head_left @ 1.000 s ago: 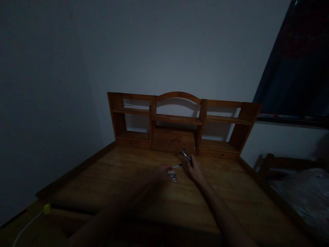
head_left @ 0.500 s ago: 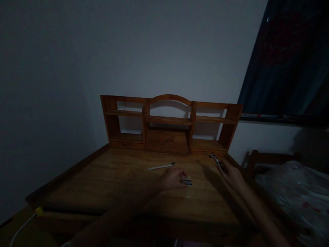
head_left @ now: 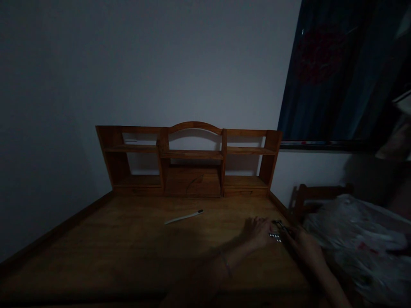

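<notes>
The room is dim. My left hand [head_left: 257, 231] rests on the wooden desk [head_left: 128, 248] near its right edge, fingers curled on a small blister pack [head_left: 275, 236]. My right hand [head_left: 302, 241] lies just right of it, closed on the handle of a metal razor [head_left: 278, 223] whose head points toward the back. A white pen with a dark tip [head_left: 183, 217] lies alone on the desk's middle, well left of both hands.
A wooden shelf unit [head_left: 189, 160] with open compartments stands along the desk's back against a pale wall. A dark curtain [head_left: 340, 72] hangs at the right. Below it are a wooden bed frame [head_left: 316, 192] and pale bedding [head_left: 356, 231].
Both hands slid right across the desk, carrying the blister pack and the razor to the right edge. The pen stayed where it lay. My view turned rightward.
</notes>
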A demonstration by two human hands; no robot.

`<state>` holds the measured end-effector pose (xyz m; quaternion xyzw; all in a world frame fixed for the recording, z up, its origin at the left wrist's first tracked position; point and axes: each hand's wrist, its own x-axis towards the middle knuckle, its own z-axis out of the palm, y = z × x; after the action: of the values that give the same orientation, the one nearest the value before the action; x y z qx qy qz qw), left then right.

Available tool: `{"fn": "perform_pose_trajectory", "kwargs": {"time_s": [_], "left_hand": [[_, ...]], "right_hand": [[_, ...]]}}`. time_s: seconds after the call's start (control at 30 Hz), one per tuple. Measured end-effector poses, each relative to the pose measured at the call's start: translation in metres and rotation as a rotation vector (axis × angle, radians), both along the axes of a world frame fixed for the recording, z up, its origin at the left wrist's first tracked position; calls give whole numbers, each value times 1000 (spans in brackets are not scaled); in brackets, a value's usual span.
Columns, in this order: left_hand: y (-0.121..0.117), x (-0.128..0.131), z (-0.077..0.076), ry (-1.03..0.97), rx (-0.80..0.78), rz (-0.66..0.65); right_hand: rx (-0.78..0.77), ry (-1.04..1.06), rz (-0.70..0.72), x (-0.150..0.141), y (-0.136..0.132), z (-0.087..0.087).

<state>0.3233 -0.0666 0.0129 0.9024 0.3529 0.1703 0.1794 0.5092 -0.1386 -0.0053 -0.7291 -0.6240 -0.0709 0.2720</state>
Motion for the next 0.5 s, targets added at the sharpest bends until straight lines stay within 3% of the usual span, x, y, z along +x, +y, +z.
{"fn": "perform_pose_trajectory", "kwargs": {"time_s": [0.17,0.33,0.43,0.5], "left_hand": [[-7,10,-11,-69,38,62],[-12,5,-8,-274,9,58],[0,-28,2,-428,-9,101],[19,-71,9,-389,0,231]], "right_hand": [[-1,-83,-52,6,6,-27],[6,-102,-88,7,1,-28],[63,-87,-86,9,-4,-22],[129,-62,-116,12,-5,-21]]}}
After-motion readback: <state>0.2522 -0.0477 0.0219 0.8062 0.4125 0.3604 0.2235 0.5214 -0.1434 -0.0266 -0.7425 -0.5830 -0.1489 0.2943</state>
